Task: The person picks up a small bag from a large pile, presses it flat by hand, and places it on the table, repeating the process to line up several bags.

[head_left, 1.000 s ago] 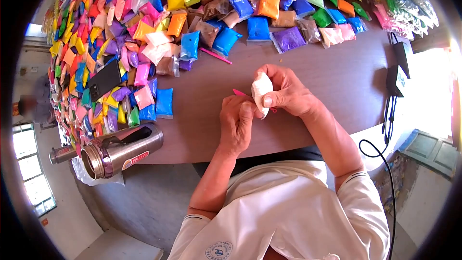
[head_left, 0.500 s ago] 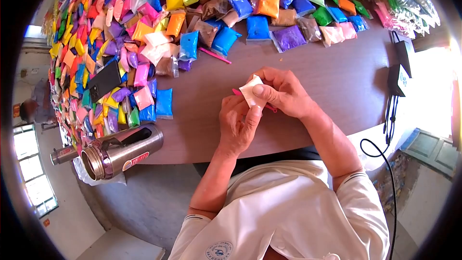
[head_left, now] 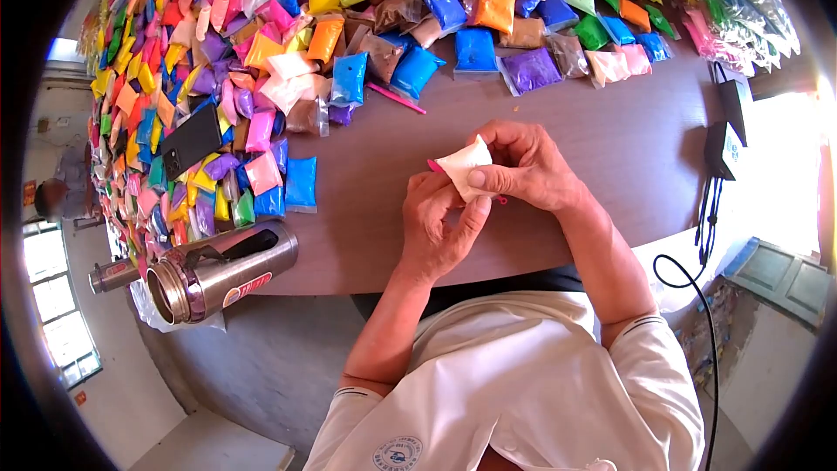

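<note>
A thin cream-coloured piece of what looks like modelling clay (head_left: pixel 464 163) is held between both hands above the table. My right hand (head_left: pixel 530 170) pinches its right side, thumb on the near face and fingers behind. Below and to the left, my left hand (head_left: pixel 438 225) has thumb and fingers closed on its lower edge; some of those fingertips are hidden. A bright pink stick-like tool (head_left: pixel 433 165) shows at the left behind the clay, with its other end near my right thumb. Whether a hand grips that tool is hidden.
Many small bags of coloured clay (head_left: pixel 495 9) cover the back and left of the brown table (head_left: pixel 602 139). A pink stick (head_left: pixel 397 98), a phone (head_left: pixel 192 141) and a steel flask (head_left: pixel 222 272) are at the left. Black boxes with cables (head_left: pixel 722 150) stand at the right edge.
The cream clay has turned in my hands, with its top now leaning to the right and a corner pointing left. My right hand has shifted slightly right. The view has moved a little.
</note>
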The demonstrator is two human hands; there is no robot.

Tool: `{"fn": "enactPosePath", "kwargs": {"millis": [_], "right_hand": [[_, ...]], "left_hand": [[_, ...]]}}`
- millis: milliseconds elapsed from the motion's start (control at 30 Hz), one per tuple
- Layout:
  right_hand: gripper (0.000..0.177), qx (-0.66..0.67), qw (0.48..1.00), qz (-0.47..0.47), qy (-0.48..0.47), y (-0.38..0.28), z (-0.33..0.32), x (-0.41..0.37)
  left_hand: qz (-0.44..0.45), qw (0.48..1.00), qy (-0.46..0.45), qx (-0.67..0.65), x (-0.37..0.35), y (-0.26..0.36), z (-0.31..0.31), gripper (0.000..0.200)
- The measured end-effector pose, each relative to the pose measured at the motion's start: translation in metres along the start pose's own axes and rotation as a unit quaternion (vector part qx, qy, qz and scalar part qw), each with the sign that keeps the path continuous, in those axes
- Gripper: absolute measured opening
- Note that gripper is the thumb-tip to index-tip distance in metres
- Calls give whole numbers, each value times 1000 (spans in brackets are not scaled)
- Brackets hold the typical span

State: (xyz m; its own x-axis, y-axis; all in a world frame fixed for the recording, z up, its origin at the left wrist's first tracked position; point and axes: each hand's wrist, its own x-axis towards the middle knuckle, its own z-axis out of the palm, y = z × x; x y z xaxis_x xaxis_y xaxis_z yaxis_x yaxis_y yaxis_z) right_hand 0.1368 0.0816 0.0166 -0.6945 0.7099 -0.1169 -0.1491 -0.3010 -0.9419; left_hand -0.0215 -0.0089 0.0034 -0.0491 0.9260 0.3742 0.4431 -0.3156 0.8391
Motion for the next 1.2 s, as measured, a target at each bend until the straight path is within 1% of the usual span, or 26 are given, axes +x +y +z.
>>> {"fn": "enactPosePath", "kwargs": {"millis": [233,333,400,500,633,700,733,800,933,1000,1033,1100,1200], "right_hand": [[32,-27,999,38,-5,-6,5,0],[29,-51,998,16,-17,-2,2,-1],[27,-28,999,0,-29,0,1,-1],[29,-49,998,-5,-40,2,0,0],[31,-31,999,-13,-31,1,6,0],[34,40,999,-14,-33,6,7,2],[34,40,998,-16,-34,6,7,3],[35,-25,999,-22,-36,6,6,4],[35,-42,998,-42,-35,8,4,6],[33,-42,999,-30,-10,7,7,4],[33,-42,998,-36,-12,7,7,3],[31,-55,998,-30,-4,9,6,3],[31,-81,995,-65,6,17,2,5]], "left_hand": [[-21,1000,-8,6,-3,-3,0,20],[-12,999,-28,16,0,0,-1,21],[-2,999,-26,36,0,0,1,22],[2,999,-14,41,0,0,1,22],[7,999,-5,45,-4,-4,1,23],[-58,998,-34,17,-6,-3,-2,28],[-56,998,-33,19,-6,-4,-1,28],[-11,999,-11,40,-5,-7,3,26],[-15,998,-2,55,-3,-2,5,27],[-23,996,-14,79,-4,-1,5,27],[-19,996,-13,83,-4,-1,5,27],[22,994,0,103,-5,-3,8,27],[31,990,-11,139,-5,1,9,26]]}}
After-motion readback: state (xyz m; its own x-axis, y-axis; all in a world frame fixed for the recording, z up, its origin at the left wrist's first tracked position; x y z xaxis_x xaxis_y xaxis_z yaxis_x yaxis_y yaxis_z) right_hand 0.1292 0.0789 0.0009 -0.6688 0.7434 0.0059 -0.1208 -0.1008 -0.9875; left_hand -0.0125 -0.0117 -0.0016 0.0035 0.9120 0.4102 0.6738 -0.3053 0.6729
